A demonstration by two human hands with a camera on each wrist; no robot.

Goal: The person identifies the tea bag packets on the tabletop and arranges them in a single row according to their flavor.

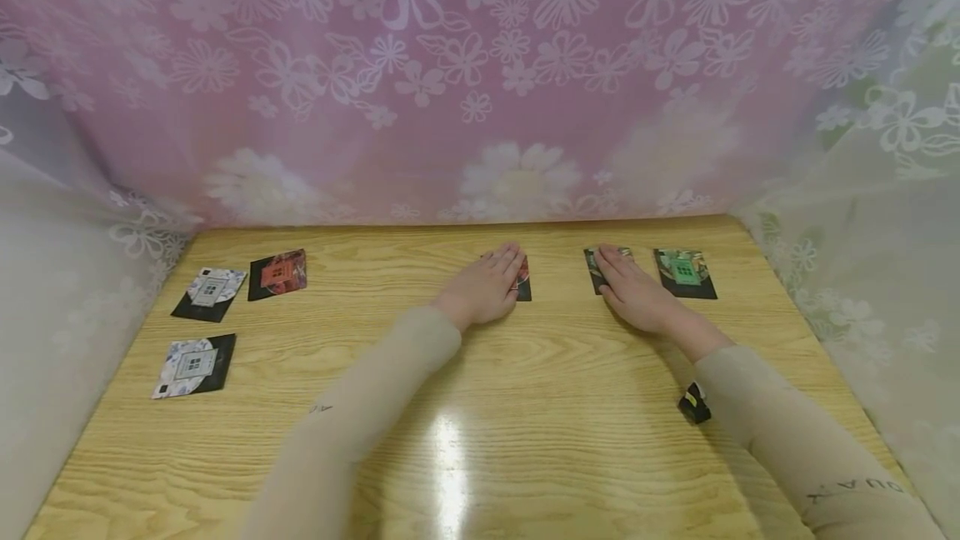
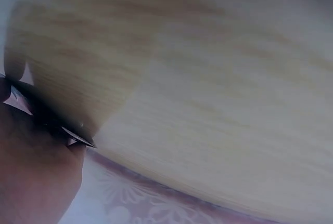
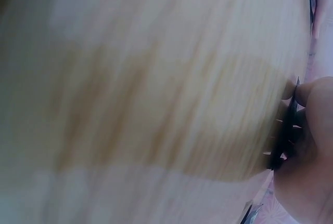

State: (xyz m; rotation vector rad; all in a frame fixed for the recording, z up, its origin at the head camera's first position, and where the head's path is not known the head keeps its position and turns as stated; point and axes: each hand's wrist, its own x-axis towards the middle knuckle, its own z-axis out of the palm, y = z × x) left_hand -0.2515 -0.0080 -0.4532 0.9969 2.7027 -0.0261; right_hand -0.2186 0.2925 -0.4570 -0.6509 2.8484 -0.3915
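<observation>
In the head view my left hand (image 1: 483, 283) lies palm down over a red and black flat packet (image 1: 524, 283), its fingers extended and covering most of it. To its right, my right hand (image 1: 636, 294) rests with straight fingers on a green and black packet (image 1: 593, 267), hiding the middle. A second green and black packet (image 1: 685, 273) lies just right of that hand. In the left wrist view the packet (image 2: 52, 117) shows edge-on under the palm. The right wrist view likewise shows a dark packet (image 3: 286, 130) edge-on beneath the hand (image 3: 312, 146).
On the left of the wooden table (image 1: 525, 423) lie another red and black packet (image 1: 278, 274) and two white patterned packets, an upper one (image 1: 210, 292) and a lower one (image 1: 194, 366). A small black object (image 1: 694, 403) sits at the right cuff. Floral curtains (image 1: 480, 107) enclose the table.
</observation>
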